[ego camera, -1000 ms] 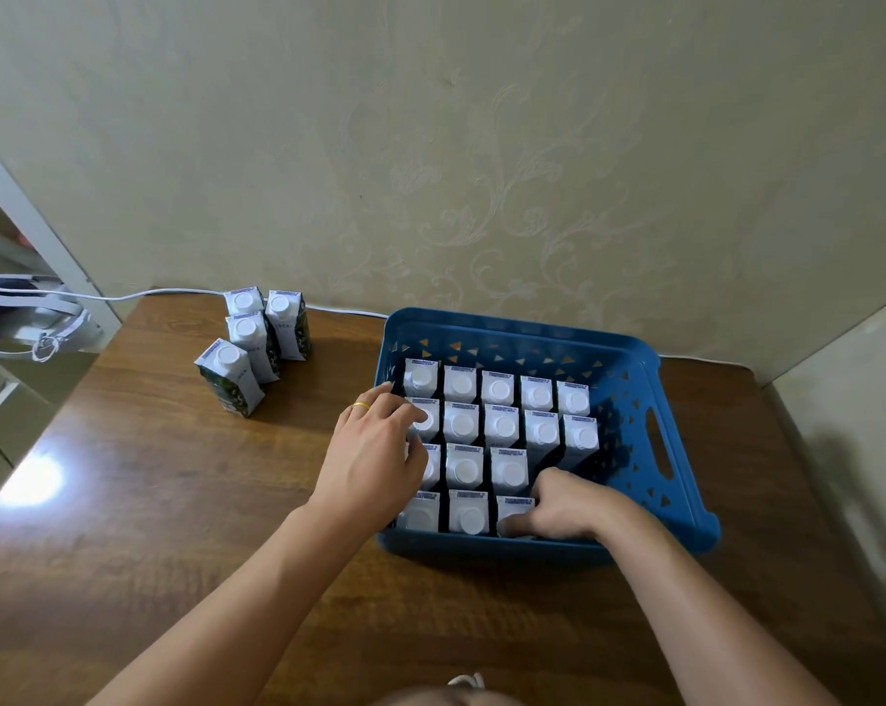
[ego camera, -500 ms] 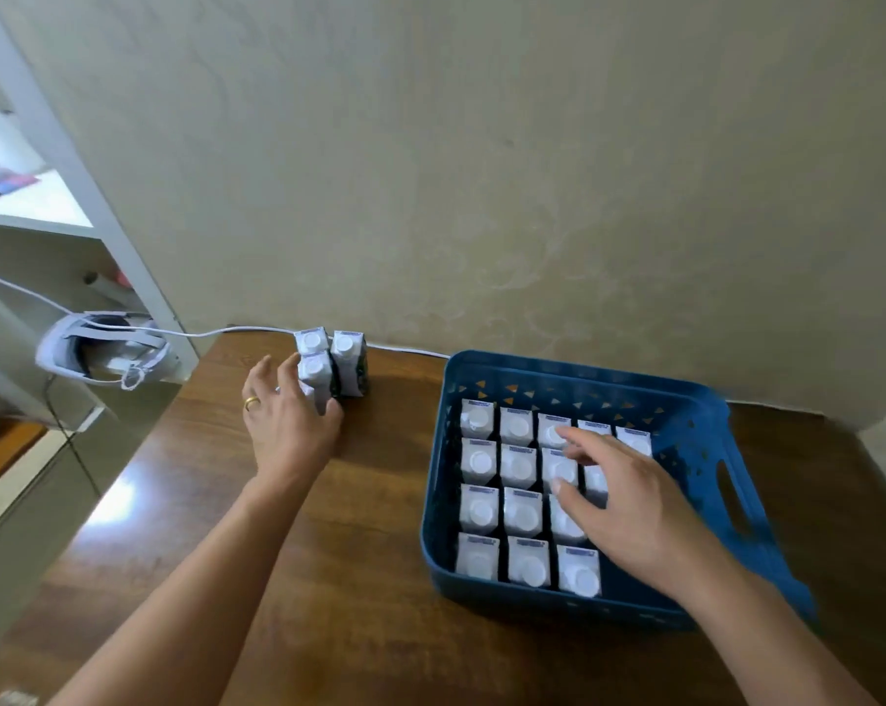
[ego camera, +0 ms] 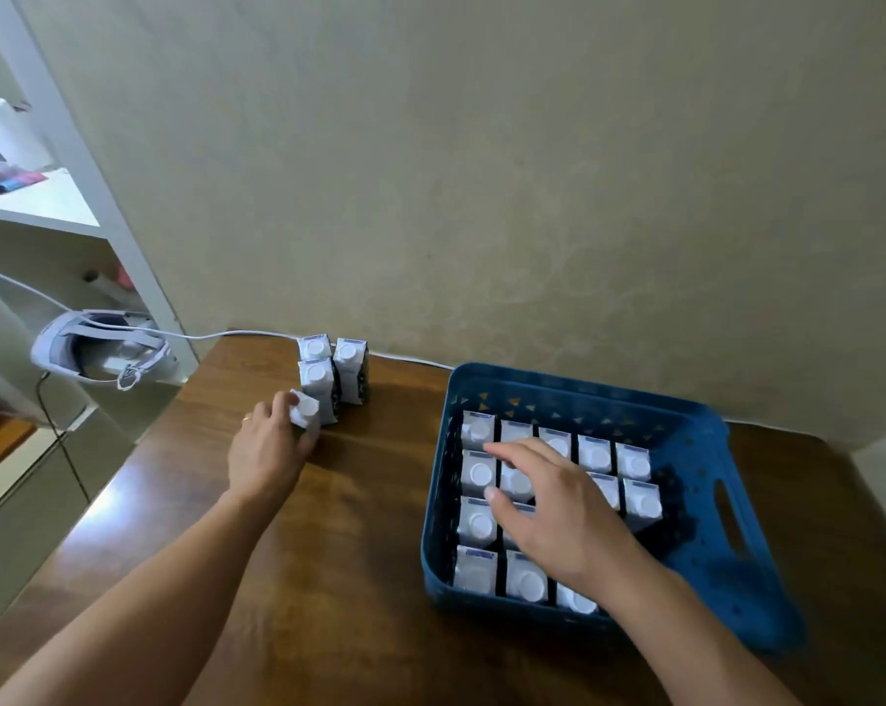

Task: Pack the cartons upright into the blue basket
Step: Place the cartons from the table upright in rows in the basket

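While half a second ago my left hand (ego camera: 267, 450) only hovered open beside the loose cartons, its fingers now curl round the nearest carton (ego camera: 305, 412) and tip it clear of the three cartons (ego camera: 336, 377) that stand by the wall. So I judge the next pick begun, with four left to pack. My right hand (ego camera: 553, 512) has stayed over the packed rows in the blue basket (ego camera: 700, 440), fingers spread and relaxed, steadying the tops. The basket's right side is mostly bare. Everything sits on a glossy brown wooden table (ego camera: 359, 578) against a beige patterned wall (ego camera: 481, 170); a white headset (ego camera: 99, 349) and its cable (ego camera: 227, 334) lie by the shelf (ego camera: 48, 211) to the left.
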